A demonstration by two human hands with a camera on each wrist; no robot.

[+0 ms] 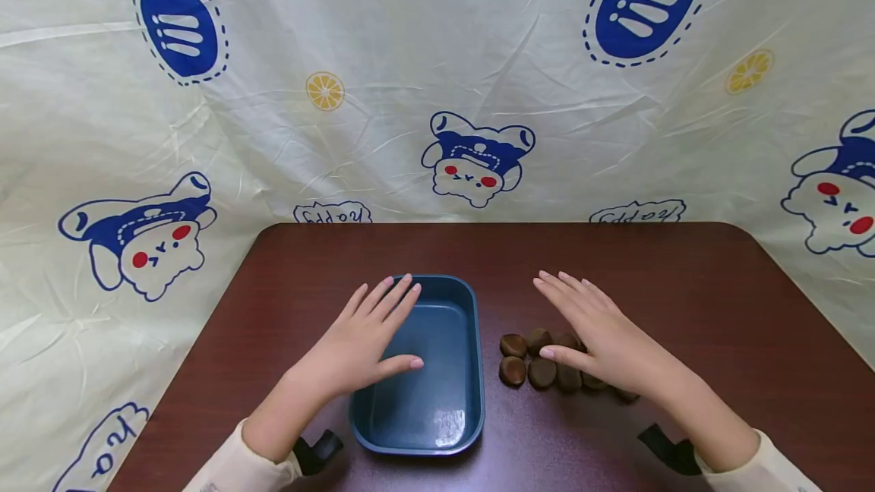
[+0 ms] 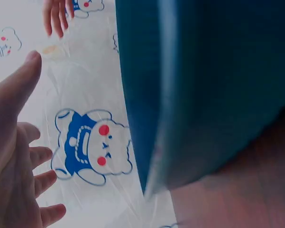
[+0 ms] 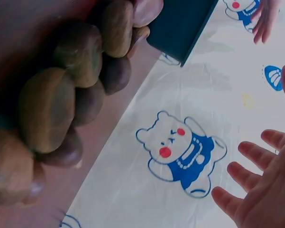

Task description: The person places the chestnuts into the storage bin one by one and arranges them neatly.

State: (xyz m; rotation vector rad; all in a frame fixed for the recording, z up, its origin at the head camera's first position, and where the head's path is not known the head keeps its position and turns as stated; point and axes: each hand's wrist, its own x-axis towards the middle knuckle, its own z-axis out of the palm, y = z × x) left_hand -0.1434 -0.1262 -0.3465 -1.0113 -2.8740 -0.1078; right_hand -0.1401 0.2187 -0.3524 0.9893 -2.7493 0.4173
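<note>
A blue rectangular tray [image 1: 437,370] with rounded corners stands on the table, its inside bare where it shows. Over its left side hovers my left hand [image 1: 362,344], fingers straight and thumb stretched to the right, holding nothing. To the right of the tray lie several brown chestnuts [image 1: 513,372] in two rows. My right hand [image 1: 608,344] is held above them with fingers extended, covering part of the rows in the head view. In the right wrist view the chestnuts [image 3: 47,109] loom close at left, and the right hand's fingers [image 3: 246,178] are spread apart.
The dark red-brown table [image 1: 718,310] has rounded far corners. Behind and beside it hangs a pale cloth [image 1: 383,150] printed with blue bears and orange slices. A black strap [image 1: 317,452] shows by the left wrist, another strap [image 1: 670,450] by the right.
</note>
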